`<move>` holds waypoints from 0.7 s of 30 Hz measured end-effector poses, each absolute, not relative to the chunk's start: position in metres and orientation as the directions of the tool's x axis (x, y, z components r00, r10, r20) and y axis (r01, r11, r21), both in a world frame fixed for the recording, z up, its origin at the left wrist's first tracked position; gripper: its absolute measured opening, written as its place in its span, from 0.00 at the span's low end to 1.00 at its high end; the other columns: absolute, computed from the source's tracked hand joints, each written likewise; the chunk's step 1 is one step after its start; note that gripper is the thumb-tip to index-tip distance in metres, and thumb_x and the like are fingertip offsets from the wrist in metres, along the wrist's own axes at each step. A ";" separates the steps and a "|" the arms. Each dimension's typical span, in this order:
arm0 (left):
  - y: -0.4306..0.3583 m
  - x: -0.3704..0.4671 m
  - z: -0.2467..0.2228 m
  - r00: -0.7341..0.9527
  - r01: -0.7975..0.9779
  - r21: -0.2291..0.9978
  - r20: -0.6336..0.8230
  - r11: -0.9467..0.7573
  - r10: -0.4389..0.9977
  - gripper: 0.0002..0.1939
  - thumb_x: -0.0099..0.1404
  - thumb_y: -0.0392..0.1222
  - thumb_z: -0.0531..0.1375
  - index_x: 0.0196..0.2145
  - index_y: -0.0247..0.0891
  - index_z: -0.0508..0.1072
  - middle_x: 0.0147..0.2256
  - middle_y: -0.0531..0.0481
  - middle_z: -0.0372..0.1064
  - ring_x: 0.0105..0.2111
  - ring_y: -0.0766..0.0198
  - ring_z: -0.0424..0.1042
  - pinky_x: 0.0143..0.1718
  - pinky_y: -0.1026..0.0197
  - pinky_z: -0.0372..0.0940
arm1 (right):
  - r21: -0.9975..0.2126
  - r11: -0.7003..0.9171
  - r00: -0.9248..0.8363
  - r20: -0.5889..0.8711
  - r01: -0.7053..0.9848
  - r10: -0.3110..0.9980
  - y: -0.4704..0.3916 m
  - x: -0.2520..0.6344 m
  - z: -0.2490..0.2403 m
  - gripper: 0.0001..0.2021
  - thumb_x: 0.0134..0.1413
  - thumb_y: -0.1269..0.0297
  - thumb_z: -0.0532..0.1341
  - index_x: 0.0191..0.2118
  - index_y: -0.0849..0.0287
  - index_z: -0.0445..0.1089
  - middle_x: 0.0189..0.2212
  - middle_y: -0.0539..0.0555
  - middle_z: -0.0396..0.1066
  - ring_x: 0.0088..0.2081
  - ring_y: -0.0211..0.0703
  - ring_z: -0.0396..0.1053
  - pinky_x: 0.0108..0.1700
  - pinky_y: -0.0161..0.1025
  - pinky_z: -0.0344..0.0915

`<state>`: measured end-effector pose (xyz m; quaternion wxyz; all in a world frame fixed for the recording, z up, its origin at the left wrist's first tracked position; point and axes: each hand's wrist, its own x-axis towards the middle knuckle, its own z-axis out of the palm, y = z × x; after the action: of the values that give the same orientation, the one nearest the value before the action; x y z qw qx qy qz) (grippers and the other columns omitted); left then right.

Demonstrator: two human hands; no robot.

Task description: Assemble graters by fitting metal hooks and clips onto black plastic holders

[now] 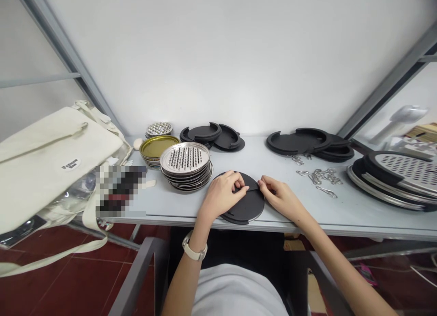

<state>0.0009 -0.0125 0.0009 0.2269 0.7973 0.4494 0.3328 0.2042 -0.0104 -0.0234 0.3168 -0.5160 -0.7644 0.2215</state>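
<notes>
A round black disc lies at the front edge of the table between my two hands. My left hand, with a pale watch on its wrist, rests over the disc's left side, fingers curled and thumb near the fingertips. What those fingers pinch, if anything, is too small to tell. At the disc's right rim, my right hand is closed, with thumb and finger pinching the edge. A thin dark line crosses the disc between the fingertips. Just left of the disc stands a stack of round metal grater plates.
Gold-coloured round lids and another grater stack stand behind left. Black ring-shaped holders lie along the wall, more at right. Metal clips lie near assembled graters. A cream bag is at left.
</notes>
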 end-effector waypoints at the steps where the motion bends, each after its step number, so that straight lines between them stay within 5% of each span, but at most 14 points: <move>1: -0.012 0.001 0.001 0.374 0.563 0.661 0.330 -0.495 0.867 0.04 0.63 0.43 0.59 0.32 0.42 0.68 0.32 0.55 0.66 0.30 0.68 0.65 0.35 0.62 0.61 | -0.666 0.365 -0.264 0.252 0.651 0.931 -0.010 0.204 -0.023 0.16 0.64 0.57 0.49 0.25 0.55 0.50 0.19 0.45 0.53 0.22 0.36 0.54 0.27 0.35 0.52; 21: -0.012 0.001 0.000 0.378 0.562 0.658 0.335 -0.502 0.863 0.05 0.64 0.43 0.57 0.31 0.42 0.67 0.32 0.55 0.66 0.30 0.68 0.65 0.35 0.62 0.61 | -0.688 0.353 -0.267 0.233 0.634 0.935 -0.011 0.204 -0.022 0.16 0.64 0.56 0.49 0.26 0.55 0.51 0.19 0.45 0.52 0.23 0.37 0.54 0.27 0.35 0.52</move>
<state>0.0007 -0.0124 0.0002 0.2247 0.7990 0.4457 0.3352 0.2039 -0.0111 -0.0218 0.3156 -0.5164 -0.7595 0.2385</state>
